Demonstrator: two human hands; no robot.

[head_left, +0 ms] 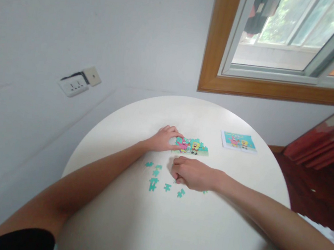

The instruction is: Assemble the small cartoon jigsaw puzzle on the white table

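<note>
A small cartoon jigsaw puzzle (195, 147) lies partly assembled near the middle of a round white table (129, 219). My left hand (164, 138) rests at the puzzle's left edge, fingers curled and pinching there; what they grip is too small to name. My right hand (193, 173) lies just below the puzzle, fingers curled down onto the tabletop beside several loose teal puzzle pieces (159, 177). Whether it holds a piece is hidden.
A flat picture card or box (238, 141) with the same cartoon lies at the table's far right. A wall socket (75, 84) sits on the wall at left. A wood-framed window (290, 43) is behind the table, and red folded items (322, 149) lean at right.
</note>
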